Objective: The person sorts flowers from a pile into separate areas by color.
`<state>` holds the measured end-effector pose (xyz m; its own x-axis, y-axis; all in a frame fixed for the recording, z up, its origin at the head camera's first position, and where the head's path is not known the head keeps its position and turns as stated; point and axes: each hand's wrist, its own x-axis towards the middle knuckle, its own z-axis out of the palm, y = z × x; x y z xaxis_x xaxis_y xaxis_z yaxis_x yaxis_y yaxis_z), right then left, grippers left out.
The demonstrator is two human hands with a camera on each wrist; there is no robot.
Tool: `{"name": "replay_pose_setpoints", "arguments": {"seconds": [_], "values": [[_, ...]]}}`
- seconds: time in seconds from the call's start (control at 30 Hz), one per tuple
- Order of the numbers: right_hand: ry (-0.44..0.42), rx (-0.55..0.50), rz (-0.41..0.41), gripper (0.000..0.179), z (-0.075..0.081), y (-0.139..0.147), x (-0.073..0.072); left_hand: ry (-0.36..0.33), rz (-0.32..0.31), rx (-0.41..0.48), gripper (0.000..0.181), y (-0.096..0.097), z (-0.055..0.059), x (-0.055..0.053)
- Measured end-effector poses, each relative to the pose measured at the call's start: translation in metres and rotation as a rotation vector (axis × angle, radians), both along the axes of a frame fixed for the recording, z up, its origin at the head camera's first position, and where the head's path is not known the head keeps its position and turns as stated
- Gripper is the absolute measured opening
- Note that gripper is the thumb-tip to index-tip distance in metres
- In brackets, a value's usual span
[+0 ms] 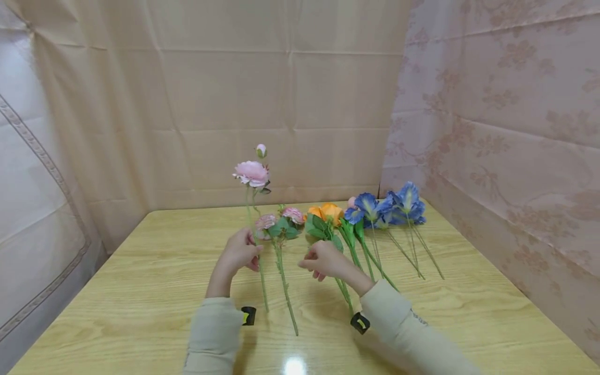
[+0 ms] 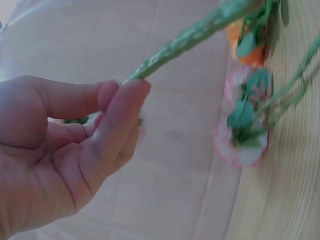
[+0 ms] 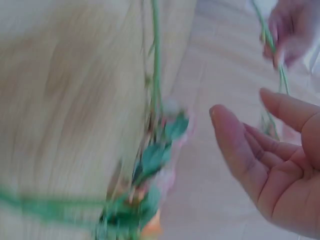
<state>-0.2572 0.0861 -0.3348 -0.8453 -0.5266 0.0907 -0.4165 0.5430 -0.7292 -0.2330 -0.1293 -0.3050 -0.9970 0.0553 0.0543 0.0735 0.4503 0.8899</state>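
Note:
Thumb and fingers of my left hand [image 1: 240,251] pinch the green stem of a pink flower [image 1: 252,173], held upright with its bloom and bud above the table. In the left wrist view the stem [image 2: 185,42] runs up and right out of the pinch. My right hand [image 1: 326,260] hovers over the orange flower's stem with nothing in it; the right wrist view shows its thumb and forefinger [image 3: 227,135] apart. Between the hands lies another pink flower [image 1: 293,214] with two blooms, its stem pointing toward me.
An orange flower [image 1: 332,212] with green leaves lies right of the pink one. Thick green stems [image 1: 356,242] lie beside it, and several blue flowers [image 1: 408,200] lie at the back right. Curtains stand behind the wooden table [image 1: 154,291] and along its sides.

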Motion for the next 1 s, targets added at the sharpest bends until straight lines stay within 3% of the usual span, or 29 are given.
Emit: {"name": "replay_pose_setpoints", "arguments": {"seconds": [0.2, 0.43, 0.57, 0.8, 1.0], "values": [[-0.035, -0.121, 0.158, 0.021, -0.003, -0.029, 0.009, 0.018, -0.12, 0.094, 0.015, 0.016, -0.002, -0.001], [-0.043, -0.223, 0.184, 0.015, -0.008, -0.039, 0.014, 0.029, -0.203, 0.128, 0.014, 0.023, -0.004, -0.003], [-0.061, -0.245, 0.165, 0.016, -0.01, -0.038, 0.015, 0.039, -0.195, 0.076, 0.013, 0.024, -0.005, -0.003], [-0.082, -0.22, 0.108, 0.02, -0.012, -0.035, 0.016, 0.058, -0.097, -0.124, 0.013, 0.018, -0.003, -0.001], [-0.114, -0.114, 0.001, 0.023, -0.017, -0.032, 0.014, 0.068, -0.114, -0.187, 0.017, 0.01, -0.003, 0.0]]}}
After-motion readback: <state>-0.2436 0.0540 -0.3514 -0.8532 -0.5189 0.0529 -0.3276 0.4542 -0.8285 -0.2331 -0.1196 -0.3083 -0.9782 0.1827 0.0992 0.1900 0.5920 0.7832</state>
